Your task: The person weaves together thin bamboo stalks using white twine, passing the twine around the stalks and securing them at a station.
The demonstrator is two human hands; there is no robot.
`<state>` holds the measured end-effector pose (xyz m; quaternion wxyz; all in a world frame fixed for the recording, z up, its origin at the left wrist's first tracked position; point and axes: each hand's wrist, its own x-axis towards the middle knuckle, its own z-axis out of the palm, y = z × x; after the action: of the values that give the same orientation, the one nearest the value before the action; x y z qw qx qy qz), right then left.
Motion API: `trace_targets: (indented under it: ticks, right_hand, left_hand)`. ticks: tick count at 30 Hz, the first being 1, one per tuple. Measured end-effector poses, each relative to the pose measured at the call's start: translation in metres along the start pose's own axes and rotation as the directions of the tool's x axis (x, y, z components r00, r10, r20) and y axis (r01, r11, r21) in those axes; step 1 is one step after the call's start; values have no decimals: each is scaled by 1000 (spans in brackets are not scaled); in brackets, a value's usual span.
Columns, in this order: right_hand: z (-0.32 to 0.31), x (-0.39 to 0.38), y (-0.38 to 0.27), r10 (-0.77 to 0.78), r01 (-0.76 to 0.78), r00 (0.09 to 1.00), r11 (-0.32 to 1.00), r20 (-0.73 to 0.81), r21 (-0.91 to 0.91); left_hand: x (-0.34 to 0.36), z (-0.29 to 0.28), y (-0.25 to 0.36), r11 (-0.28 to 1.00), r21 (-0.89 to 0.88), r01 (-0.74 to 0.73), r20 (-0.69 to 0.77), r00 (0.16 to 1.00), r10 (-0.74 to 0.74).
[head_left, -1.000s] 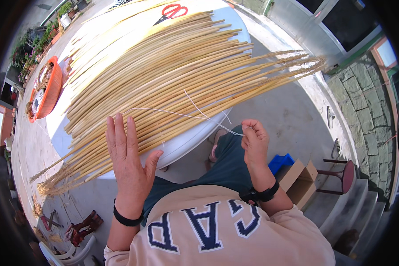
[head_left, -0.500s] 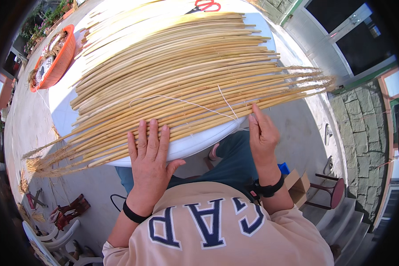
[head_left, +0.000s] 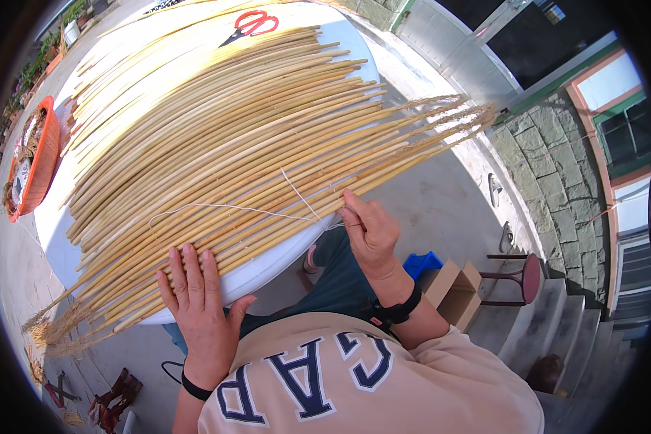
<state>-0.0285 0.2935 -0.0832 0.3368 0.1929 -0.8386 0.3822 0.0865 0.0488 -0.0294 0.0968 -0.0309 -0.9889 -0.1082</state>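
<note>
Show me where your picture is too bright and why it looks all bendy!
In the head view, sunlight washes out the far-left part of the white table and pales the far stalks; in the head view, the left hand is in softer light; in the head view, the dark round border and leaning stone wall come from the wide fisheye lens.

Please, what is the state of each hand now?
Left hand: open, laid on the stalks.
Right hand: partly closed at the nearest stalks; whether it grips any cannot be told.

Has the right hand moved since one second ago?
Yes: the right hand moved toward the white table. It was off the edge; now its fingers reach the nearest stalks.
</note>
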Motion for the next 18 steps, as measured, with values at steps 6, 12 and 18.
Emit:
trace_targets:
  ticks: [6,12,18]
  right_hand:
    - [-12,1,2,448,-391,890,844,-81,367]
    - [-29,35,7,866,-773,448,251,222,583]
    - [-25,45,6,888,-810,386,198,248,553]
  left_hand:
    - [-1,1,-1,998,56,-28,-1,1000,28]
    - [-1,4,-3,997,69,-46,-18,999,47]
    - [-2,4,-3,997,61,-47,-20,999,48]
